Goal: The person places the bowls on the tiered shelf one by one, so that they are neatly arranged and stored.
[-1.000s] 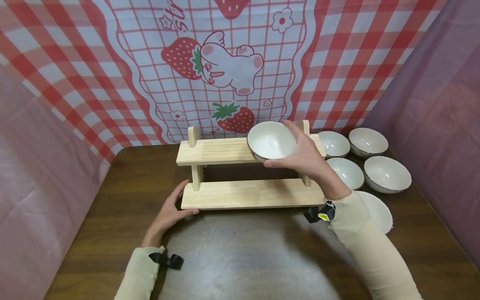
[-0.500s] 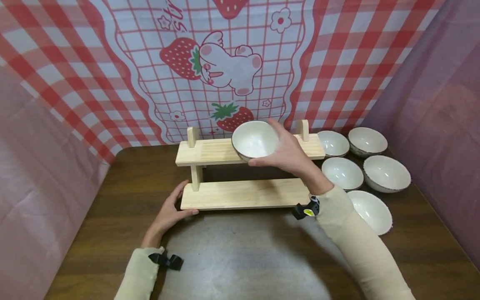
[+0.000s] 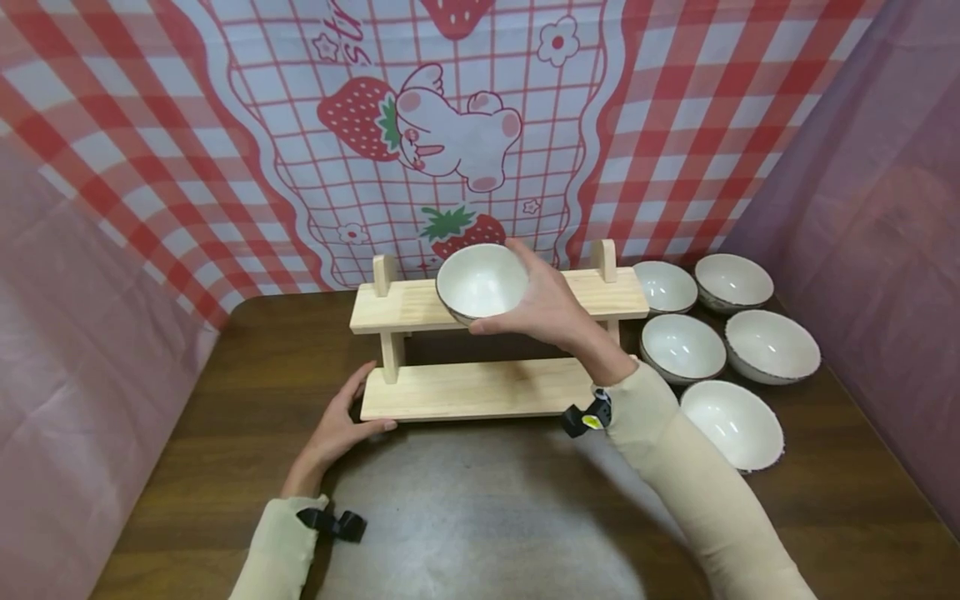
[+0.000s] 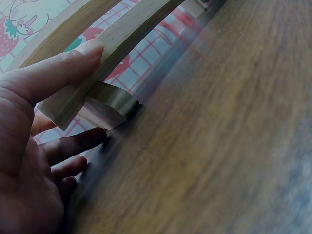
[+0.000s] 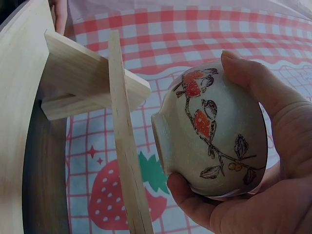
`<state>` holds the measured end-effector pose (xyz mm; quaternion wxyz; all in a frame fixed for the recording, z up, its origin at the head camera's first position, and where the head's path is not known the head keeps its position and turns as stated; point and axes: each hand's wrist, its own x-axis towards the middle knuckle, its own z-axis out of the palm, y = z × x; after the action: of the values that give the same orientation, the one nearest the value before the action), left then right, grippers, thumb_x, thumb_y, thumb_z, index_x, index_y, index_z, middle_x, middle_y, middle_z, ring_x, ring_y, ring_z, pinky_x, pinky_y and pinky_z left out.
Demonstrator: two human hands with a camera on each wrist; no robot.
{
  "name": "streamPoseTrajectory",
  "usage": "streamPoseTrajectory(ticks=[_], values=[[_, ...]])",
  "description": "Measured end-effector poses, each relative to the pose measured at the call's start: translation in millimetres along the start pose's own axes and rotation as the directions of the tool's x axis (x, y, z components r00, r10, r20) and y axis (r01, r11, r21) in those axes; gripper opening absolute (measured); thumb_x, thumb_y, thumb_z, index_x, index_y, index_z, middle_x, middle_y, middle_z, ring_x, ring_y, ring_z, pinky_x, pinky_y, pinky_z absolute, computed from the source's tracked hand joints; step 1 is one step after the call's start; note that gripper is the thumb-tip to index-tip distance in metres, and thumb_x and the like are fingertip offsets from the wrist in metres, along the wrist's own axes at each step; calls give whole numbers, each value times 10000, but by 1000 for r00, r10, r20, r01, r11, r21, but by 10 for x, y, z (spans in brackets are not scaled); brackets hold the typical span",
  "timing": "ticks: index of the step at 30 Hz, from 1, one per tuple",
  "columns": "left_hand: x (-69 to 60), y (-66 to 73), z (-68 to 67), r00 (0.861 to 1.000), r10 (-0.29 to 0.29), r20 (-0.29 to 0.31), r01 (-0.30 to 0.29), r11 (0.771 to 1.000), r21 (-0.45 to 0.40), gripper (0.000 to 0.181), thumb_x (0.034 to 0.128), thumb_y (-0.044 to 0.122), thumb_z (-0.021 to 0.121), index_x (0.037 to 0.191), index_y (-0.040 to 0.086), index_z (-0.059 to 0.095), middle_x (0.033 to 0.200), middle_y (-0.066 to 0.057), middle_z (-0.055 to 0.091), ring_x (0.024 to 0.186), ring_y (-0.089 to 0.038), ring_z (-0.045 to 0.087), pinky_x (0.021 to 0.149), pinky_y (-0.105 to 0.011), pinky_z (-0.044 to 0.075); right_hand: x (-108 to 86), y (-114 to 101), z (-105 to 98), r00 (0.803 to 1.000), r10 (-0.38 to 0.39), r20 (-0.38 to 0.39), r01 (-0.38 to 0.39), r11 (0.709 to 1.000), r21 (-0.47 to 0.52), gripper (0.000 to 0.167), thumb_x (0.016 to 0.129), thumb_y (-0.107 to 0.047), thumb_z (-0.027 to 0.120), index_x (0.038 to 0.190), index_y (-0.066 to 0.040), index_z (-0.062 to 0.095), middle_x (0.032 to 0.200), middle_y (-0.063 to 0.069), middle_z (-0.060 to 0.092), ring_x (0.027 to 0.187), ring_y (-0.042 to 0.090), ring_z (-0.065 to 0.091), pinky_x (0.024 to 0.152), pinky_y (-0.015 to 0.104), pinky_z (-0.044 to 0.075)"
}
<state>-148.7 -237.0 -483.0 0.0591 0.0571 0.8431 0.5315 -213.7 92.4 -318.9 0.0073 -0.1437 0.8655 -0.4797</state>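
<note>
A two-tier wooden rack (image 3: pixel 480 390) stands on the table. Over its upper board, left of the middle, the right hand (image 3: pixel 551 304) holds a white bowl (image 3: pixel 482 282) by its sides, thumb at the front. In the right wrist view the bowl (image 5: pixel 214 136), painted with red birds and leaves, is gripped by the right hand (image 5: pixel 278 126), its foot facing the upper board (image 5: pixel 124 136) with a gap between. At the rack's lower left corner is the left hand (image 3: pixel 337 425); in the left wrist view the left hand (image 4: pixel 44 122) has its thumb on the board's edge (image 4: pixel 131 39), fingers beyond it.
Several white bowls stand on the table right of the rack, among them a front one (image 3: pixel 732 425), a middle one (image 3: pixel 682 348) and a far right one (image 3: pixel 772 347). A checkered cloth (image 3: pixel 675 125) hangs behind the rack, pink cloths (image 3: pixel 82 317) at the sides.
The right hand has moved left along the upper board with the bowl, from its right part to left of its middle. The left hand has stayed at the rack's corner.
</note>
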Motion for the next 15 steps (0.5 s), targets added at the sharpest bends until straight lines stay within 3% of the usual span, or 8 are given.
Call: streamPoseTrajectory(ticks=[15], values=[[-7,17,-5,1000,-10,-2,10,1000,10,981,772,136,861,1570,104,292,1461,-225,511,1350,-350,454,1151,-592,259,100,-112,202,1000,-5,26,4,1000,29,1265,551,-336,973,1582,-130,269,1536,148,436,1308,316,508,1104,504,419]])
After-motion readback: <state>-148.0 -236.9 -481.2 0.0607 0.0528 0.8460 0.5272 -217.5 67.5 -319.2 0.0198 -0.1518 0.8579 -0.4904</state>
